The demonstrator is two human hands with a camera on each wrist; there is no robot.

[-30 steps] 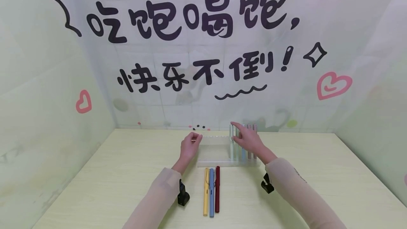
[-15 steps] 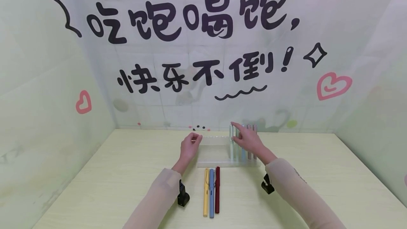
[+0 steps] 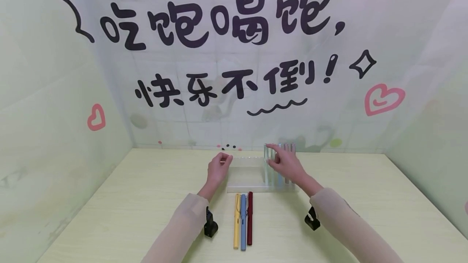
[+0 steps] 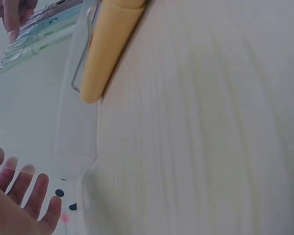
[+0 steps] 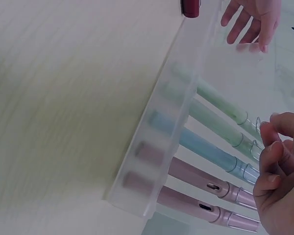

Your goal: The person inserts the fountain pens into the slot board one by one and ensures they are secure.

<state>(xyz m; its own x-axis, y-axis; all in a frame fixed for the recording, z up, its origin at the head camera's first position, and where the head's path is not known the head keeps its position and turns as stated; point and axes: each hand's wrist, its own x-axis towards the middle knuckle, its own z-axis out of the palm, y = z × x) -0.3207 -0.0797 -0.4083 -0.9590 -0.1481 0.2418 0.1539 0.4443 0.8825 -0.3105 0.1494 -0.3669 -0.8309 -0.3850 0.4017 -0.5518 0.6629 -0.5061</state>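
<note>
In the head view my left hand (image 3: 218, 168) pinches the upper left corner of the clear pen rack (image 3: 245, 188), its fingertips showing through the plastic in the right wrist view. Upright in the rack's right part stand two pale green pens (image 5: 220, 104), a light blue pen (image 5: 206, 147) and mauve pens (image 5: 186, 203). My right hand (image 3: 289, 164) is beside their capped tops, with index finger and thumb apart, close to the leftmost green pen's clip. The middle pens are partly hidden behind it in the head view.
In front of the rack a yellow pen (image 3: 237, 222), a blue pen (image 3: 243, 224) and a dark red pen (image 3: 250, 218) lie side by side on the pale wooden table (image 3: 109, 214). A printed backdrop (image 3: 204, 125) rises close behind the rack.
My right hand has drawn slightly down and right, its index finger coming down from the leftmost pen's top. The left hand and the rack have stayed put.
</note>
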